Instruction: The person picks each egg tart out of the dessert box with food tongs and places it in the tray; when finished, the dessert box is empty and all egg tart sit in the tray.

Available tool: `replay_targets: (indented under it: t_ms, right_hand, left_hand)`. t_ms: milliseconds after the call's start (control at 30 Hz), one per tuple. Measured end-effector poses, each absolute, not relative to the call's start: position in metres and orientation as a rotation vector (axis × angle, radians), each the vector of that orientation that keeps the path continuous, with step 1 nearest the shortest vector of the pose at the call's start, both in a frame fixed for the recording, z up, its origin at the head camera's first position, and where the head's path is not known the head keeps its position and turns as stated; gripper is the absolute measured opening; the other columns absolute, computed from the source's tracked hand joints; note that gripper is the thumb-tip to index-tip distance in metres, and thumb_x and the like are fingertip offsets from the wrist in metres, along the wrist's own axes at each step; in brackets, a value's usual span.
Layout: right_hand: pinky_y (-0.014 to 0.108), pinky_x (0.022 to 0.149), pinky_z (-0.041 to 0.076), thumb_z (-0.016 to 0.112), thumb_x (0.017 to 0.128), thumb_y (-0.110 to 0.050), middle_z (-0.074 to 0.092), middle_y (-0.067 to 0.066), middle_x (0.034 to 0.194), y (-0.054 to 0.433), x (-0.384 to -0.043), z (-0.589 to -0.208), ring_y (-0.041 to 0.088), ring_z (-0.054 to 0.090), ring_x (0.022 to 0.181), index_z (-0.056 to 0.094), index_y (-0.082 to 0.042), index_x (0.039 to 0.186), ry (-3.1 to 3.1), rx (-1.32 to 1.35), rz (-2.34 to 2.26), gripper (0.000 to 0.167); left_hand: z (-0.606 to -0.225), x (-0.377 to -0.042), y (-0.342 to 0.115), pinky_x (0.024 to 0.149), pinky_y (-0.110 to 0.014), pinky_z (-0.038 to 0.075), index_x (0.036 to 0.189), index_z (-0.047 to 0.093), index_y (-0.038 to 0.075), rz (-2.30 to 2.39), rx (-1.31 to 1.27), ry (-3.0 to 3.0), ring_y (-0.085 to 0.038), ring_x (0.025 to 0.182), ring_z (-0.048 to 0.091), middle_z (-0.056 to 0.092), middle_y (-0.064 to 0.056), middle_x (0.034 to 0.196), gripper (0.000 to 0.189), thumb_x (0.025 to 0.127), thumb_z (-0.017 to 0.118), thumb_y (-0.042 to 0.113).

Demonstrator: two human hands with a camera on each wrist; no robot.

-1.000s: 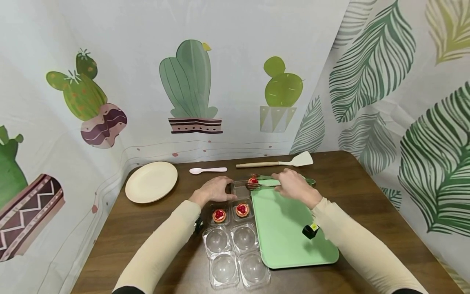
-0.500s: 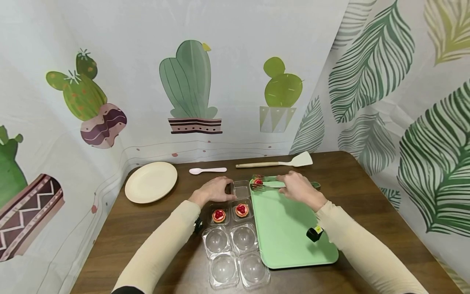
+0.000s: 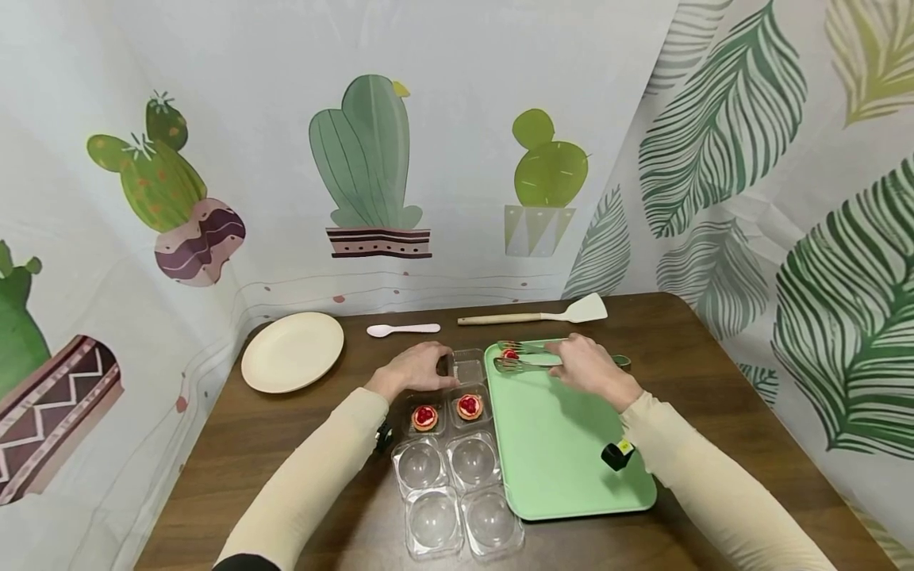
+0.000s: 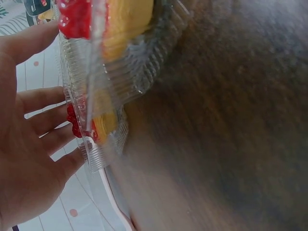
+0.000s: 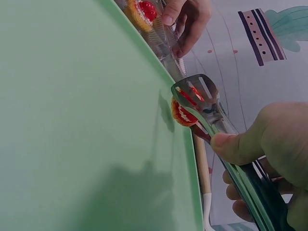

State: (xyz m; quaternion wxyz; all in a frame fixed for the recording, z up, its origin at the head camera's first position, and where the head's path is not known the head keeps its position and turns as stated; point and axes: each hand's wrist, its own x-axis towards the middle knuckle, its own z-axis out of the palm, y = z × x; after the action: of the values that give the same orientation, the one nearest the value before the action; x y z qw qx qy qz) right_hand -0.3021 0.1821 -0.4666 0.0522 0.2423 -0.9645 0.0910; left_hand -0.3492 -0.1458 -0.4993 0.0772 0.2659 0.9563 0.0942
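Note:
In the head view, my left hand [image 3: 417, 367] holds the left edge of a clear plastic container [image 3: 467, 366] between thumb and fingertips. Two red-topped tarts sit in this container, a right one [image 3: 469, 407] and a left one [image 3: 424, 418]. My right hand [image 3: 587, 363] grips metal tongs [image 3: 524, 365] with green handles. Between the tongs' slotted ends is a third tart [image 5: 183, 111], at the back left corner of the green tray [image 3: 571, 452]. The right wrist view shows my thumb [image 5: 236, 149] pressing along the tongs' handle, with the other fingers curled behind it.
Four-part clear lids [image 3: 433, 519] lie toward me, joined to the container. A cream plate [image 3: 293, 353] stands at the back left. Along the table's back edge lie a pink spoon [image 3: 403, 329] and a white spatula [image 3: 533, 317] with a wooden handle. A patterned cloth hangs behind.
My right hand has moved right, carrying the tart in the tongs from the container's edge to over the tray's corner. My left hand has stayed at the container.

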Motion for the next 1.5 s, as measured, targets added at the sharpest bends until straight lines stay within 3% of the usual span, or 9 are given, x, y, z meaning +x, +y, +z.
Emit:
replay_targets:
  t_ms: [167, 567, 1500]
  right_hand:
    - [0.038, 0.047, 0.048, 0.077, 0.083, -0.022, 0.071, 0.014, 0.104, 0.186, -0.302, -0.470, 0.034, 0.060, 0.090, 0.067, -0.008, 0.122, -2.958, 0.723, 0.246, 0.043]
    - [0.043, 0.051, 0.052, 0.077, 0.082, -0.019, 0.070, 0.013, 0.095, 0.183, -0.307, -0.481, 0.034, 0.063, 0.089, 0.068, -0.009, 0.116, -2.916, 0.745, 0.228, 0.037]
    - [0.049, 0.066, 0.055, 0.075, 0.085, -0.024, 0.067, 0.014, 0.122, 0.187, -0.302, -0.477, 0.040, 0.056, 0.114, 0.059, -0.005, 0.133, -2.997, 0.716, 0.300, 0.055]
  left_hand:
    - [-0.496, -0.349, -0.146, 0.107, -0.037, 0.043, 0.136, 0.056, 0.011, 0.273, 0.798, 2.859, -0.023, 0.126, 0.054, 0.059, -0.008, 0.133, 0.071, 0.082, 0.069, 0.055]
    - [-0.497, -0.349, -0.144, 0.107, -0.037, 0.043, 0.135, 0.056, 0.011, 0.273, 0.794, 2.865, -0.023, 0.127, 0.053, 0.059, -0.007, 0.133, 0.070, 0.081, 0.069, 0.055]
    - [-0.497, -0.347, -0.142, 0.110, -0.039, 0.040, 0.139, 0.052, 0.010, 0.267, 0.766, 2.862, -0.025, 0.131, 0.049, 0.054, -0.009, 0.140, 0.073, 0.082, 0.068, 0.054]
